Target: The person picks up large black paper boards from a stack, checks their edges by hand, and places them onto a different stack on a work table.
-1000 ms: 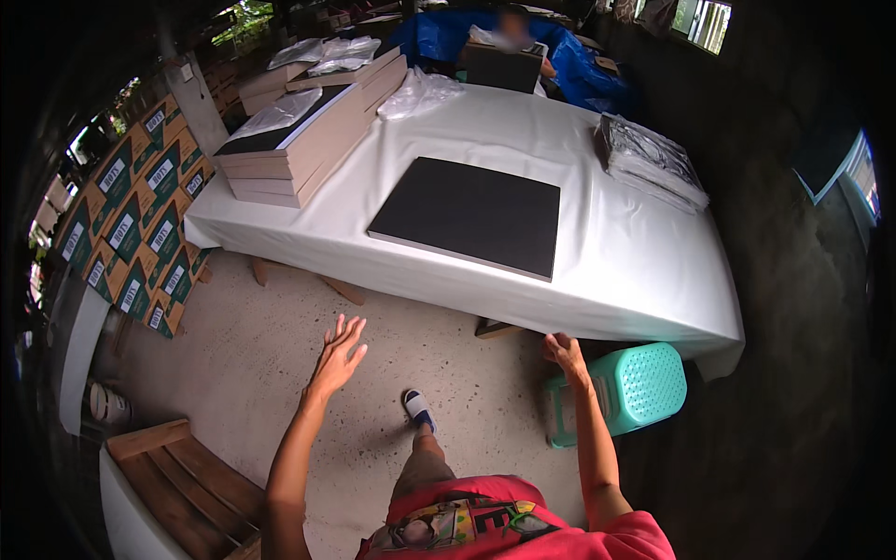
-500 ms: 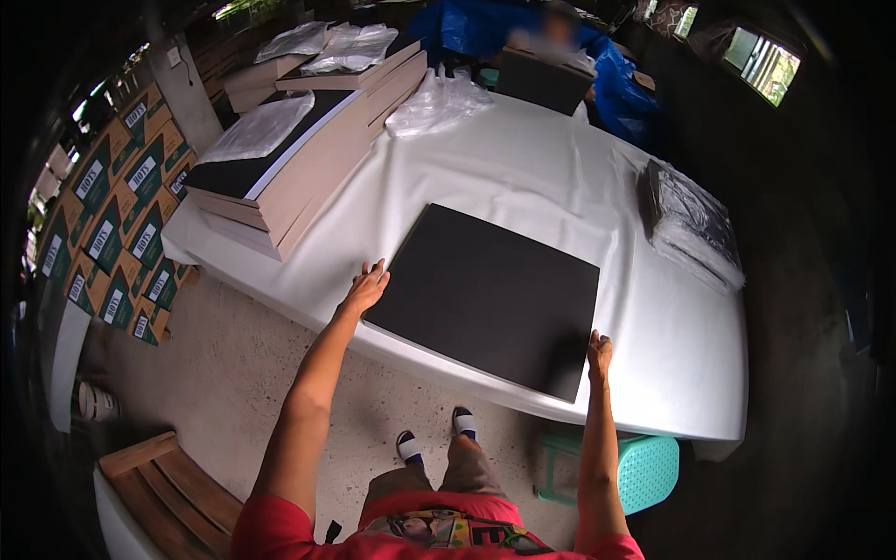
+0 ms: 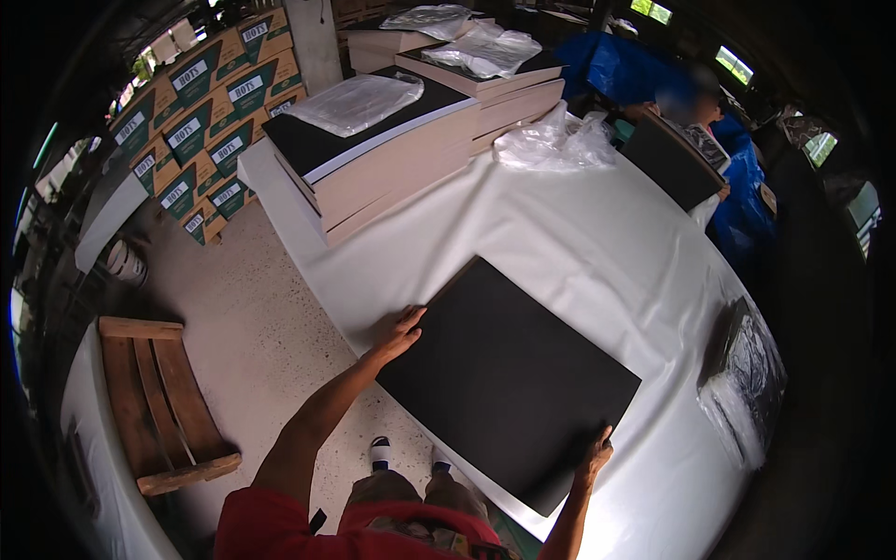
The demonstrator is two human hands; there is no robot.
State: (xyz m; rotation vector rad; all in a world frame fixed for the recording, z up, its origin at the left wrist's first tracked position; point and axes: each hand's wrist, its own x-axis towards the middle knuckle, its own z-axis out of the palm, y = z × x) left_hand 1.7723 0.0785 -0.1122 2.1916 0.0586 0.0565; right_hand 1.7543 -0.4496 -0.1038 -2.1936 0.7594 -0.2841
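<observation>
A large flat black board (image 3: 513,383) lies on the white-covered table (image 3: 579,289) in front of me, its near side along the table's edge. My left hand (image 3: 401,331) rests at the board's left edge, fingers stretched out against it. At the opposite edge, near the right corner, my right hand (image 3: 595,454) is closed around the rim, its fingers partly hidden. Whether the board is one sheet or several together, I cannot tell.
Tall stacks of thick boards (image 3: 401,173) with black tops stand at the far left, clear plastic bags (image 3: 359,101) on them. A plastic-wrapped black pack (image 3: 747,373) lies at the right. Across the table a person holds a dark panel (image 3: 672,159). A wooden chair (image 3: 163,401) stands left.
The view has swung left, so the table and board appear turned. Both hands remain at the board's edges. The person across has tilted the dark panel.
</observation>
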